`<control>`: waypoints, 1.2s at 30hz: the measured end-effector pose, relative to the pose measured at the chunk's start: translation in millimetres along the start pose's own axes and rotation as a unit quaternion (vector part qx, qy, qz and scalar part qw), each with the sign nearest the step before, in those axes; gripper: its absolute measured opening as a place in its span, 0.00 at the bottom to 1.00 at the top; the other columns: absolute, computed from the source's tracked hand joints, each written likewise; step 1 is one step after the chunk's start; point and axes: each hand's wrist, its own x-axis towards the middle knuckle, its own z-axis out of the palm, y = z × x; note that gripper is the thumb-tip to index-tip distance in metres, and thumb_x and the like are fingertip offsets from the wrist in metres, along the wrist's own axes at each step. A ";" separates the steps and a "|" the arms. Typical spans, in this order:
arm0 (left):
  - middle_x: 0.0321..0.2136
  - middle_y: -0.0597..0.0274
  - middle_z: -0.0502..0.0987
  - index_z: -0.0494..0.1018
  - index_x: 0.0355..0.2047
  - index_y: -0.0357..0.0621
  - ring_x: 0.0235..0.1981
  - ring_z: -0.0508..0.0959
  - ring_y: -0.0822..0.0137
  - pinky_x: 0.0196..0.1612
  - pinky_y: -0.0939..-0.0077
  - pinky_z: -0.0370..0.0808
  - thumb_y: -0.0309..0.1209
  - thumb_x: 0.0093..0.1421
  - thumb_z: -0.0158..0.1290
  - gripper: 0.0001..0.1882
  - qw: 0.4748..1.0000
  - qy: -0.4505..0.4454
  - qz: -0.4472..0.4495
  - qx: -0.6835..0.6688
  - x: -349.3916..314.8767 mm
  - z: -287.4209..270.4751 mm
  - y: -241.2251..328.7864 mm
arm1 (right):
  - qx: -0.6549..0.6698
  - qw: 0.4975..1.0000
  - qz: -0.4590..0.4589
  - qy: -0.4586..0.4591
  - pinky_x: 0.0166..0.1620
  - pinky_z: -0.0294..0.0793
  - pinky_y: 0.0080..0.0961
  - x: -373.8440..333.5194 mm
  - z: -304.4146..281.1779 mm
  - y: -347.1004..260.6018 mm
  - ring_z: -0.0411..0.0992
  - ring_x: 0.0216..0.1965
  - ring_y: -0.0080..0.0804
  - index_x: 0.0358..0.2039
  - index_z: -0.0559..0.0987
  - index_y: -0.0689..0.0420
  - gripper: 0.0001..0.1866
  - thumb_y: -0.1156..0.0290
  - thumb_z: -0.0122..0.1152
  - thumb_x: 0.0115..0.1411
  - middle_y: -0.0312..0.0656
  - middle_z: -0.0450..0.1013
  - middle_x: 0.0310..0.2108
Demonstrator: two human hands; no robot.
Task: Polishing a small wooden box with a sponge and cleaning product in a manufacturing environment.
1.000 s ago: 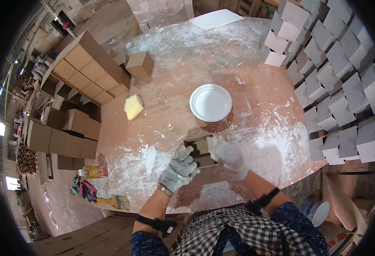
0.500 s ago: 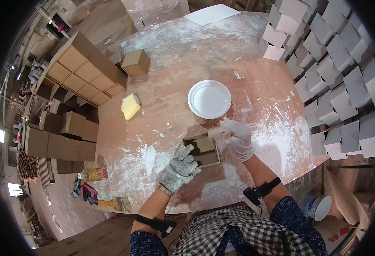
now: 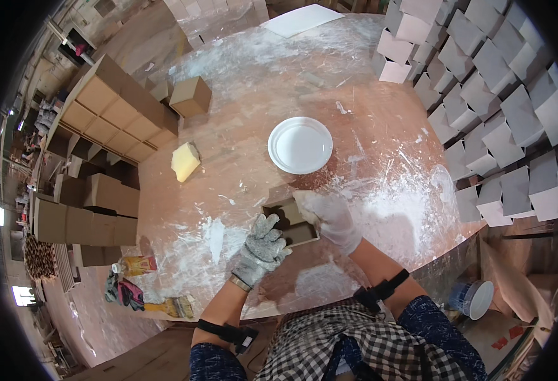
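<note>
My left hand [image 3: 263, 251], in a grey knitted glove, grips the left wall of a small open brown box [image 3: 304, 241] on the table. My right hand [image 3: 335, 221], in a thin white glove, is closed at the box's far right corner. Its fingers hold a small cream pad [image 3: 299, 202], partly hidden, which is at the inside of the box. Just beyond the box stands a round white bowl [image 3: 300, 146] with white contents. To the left lies a pale yellow sponge block [image 3: 185, 161] with ragged edges.
Brown boxes [image 3: 117, 105] are stacked along the left side, with a single one [image 3: 190, 96] beside them. Tall rows of whitened boxes [image 3: 476, 101] line the right. A bottle [image 3: 135, 265], a dark and pink cloth [image 3: 125, 289] and a brush [image 3: 171, 307] lie near left. A bucket [image 3: 471, 300] stands low right.
My right hand has moved left and closer to the box, carrying the cream pad down into its far corner. My left hand keeps its grip. The whole view has shifted slightly.
</note>
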 end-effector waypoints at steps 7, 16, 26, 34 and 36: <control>0.43 0.56 0.77 0.80 0.32 0.47 0.67 0.65 0.47 0.73 0.42 0.55 0.50 0.60 0.58 0.18 1.000 0.008 0.004 0.020 -0.1 1.7 -1.5 | 0.345 0.911 0.224 0.018 0.49 0.82 0.32 -69.1 -31.4 -79.4 0.82 0.47 0.36 0.49 0.83 0.61 0.14 0.78 0.60 0.63 0.50 0.82 0.49; 0.38 0.53 0.81 0.83 0.33 0.45 0.55 0.77 0.51 0.70 0.52 0.62 0.47 0.64 0.57 0.18 0.967 0.073 -0.122 -0.210 15.8 -41.7 9.7 | 0.245 0.904 0.337 0.096 0.43 0.75 0.23 33.5 -84.3 -42.4 0.77 0.41 0.27 0.41 0.86 0.61 0.12 0.72 0.55 0.66 0.38 0.81 0.37; 0.41 0.61 0.82 0.82 0.45 0.40 0.40 0.79 0.63 0.57 0.66 0.72 0.34 0.64 0.63 0.13 0.719 0.127 -0.388 -0.562 -21.2 -36.7 31.0 | -0.296 0.885 0.289 -0.211 0.46 0.79 0.42 157.2 -32.2 58.9 0.81 0.43 0.47 0.37 0.88 0.49 0.14 0.60 0.58 0.59 0.46 0.83 0.40; 0.58 0.53 0.75 0.77 0.56 0.44 0.62 0.71 0.58 0.65 0.62 0.68 0.34 0.60 0.67 0.25 0.741 0.091 -0.319 -0.584 -46.9 -6.5 20.8 | -0.327 0.873 0.278 -0.232 0.44 0.80 0.42 171.2 -24.1 82.4 0.82 0.40 0.50 0.35 0.88 0.52 0.16 0.58 0.59 0.57 0.49 0.83 0.35; 0.61 0.51 0.72 0.76 0.57 0.46 0.65 0.67 0.55 0.68 0.59 0.66 0.34 0.58 0.68 0.27 0.771 0.077 -0.320 -0.545 -51.6 6.2 16.9 | -0.252 0.896 0.307 -0.200 0.43 0.80 0.41 169.0 -39.0 82.2 0.82 0.37 0.47 0.34 0.88 0.53 0.15 0.58 0.60 0.56 0.49 0.83 0.32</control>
